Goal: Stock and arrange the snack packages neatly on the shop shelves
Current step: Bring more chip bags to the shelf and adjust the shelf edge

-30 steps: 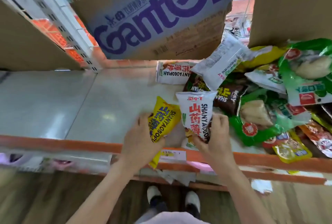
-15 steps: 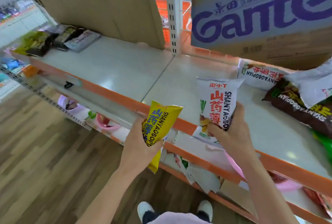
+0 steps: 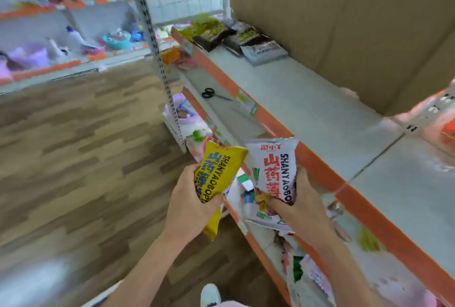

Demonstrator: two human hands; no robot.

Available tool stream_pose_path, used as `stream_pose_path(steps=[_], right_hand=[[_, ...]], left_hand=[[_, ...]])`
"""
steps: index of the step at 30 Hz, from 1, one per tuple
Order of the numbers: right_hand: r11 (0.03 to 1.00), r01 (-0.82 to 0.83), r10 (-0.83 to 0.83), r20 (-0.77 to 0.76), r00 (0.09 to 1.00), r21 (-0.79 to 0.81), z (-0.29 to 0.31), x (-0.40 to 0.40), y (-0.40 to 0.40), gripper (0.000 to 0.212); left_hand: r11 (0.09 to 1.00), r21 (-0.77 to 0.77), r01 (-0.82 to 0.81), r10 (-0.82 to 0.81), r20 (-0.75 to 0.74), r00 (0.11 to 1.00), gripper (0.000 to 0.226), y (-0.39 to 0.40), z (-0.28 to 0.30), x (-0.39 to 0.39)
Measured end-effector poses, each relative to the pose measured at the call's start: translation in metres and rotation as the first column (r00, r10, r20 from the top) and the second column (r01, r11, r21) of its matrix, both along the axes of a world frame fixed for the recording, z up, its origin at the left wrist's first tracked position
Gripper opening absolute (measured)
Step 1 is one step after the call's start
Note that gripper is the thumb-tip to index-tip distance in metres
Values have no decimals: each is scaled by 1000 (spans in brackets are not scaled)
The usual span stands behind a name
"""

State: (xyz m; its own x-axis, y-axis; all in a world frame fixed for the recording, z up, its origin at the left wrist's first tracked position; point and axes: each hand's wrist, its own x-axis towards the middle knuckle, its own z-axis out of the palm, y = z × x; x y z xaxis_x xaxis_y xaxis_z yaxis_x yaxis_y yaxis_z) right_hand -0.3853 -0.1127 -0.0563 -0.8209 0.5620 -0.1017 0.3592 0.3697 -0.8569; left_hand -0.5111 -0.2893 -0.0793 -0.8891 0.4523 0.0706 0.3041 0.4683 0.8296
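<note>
Far shelves (image 3: pixel 73 6) blurred, yellow pkt (image 3: pixel 216 173) base hidden

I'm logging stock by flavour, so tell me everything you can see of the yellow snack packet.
The yellow glossy plastic snack packet carries blue characters and dark lettering reading SHANYAOBOP, cut off by the grip. It looks sealed and puffed, upright, tilted slightly right. The left hand grips its lower half, the bottom seam poking out below. It is held in front of the orange-edged shelf, beside the white packet.
</note>
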Motion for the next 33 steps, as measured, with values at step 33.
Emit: stream_pose_path(steps=[33], right_hand=[[883,457,-460,-9,888,-105,-28,-263,163,51]], left_hand=[[918,-111,382,-389,-53,920,60,237,10,-310]])
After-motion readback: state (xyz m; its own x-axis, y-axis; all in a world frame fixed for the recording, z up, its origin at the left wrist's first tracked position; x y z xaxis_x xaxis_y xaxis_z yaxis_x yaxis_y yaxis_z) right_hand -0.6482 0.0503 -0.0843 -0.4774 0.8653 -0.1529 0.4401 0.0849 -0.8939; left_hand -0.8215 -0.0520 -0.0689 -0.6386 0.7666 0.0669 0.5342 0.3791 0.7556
